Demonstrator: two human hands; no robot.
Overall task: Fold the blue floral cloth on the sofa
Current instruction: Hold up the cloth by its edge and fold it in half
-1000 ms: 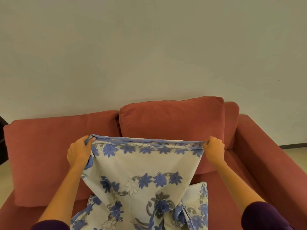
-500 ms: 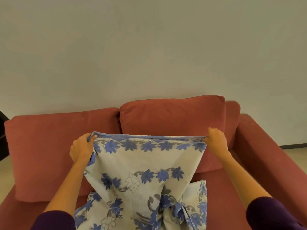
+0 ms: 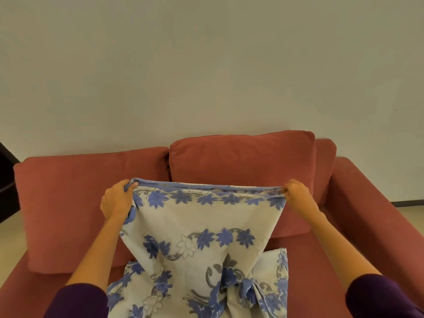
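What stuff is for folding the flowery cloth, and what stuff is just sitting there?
For the job:
- blue floral cloth, held up by its top edge
- left hand and right hand, each gripping a top corner
- sofa, under the cloth's lower end

Just there:
- left back cushion
- right back cushion
- wall
- dark furniture at the left edge

white cloth (image 3: 197,228) with blue flowers, top edge stretched taut, hanging bunched below.

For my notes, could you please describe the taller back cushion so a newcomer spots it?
On the red sofa against the pale wall, look behind the held-up floral cloth. The right back cushion stands there, its top higher than the left back cushion beside it.
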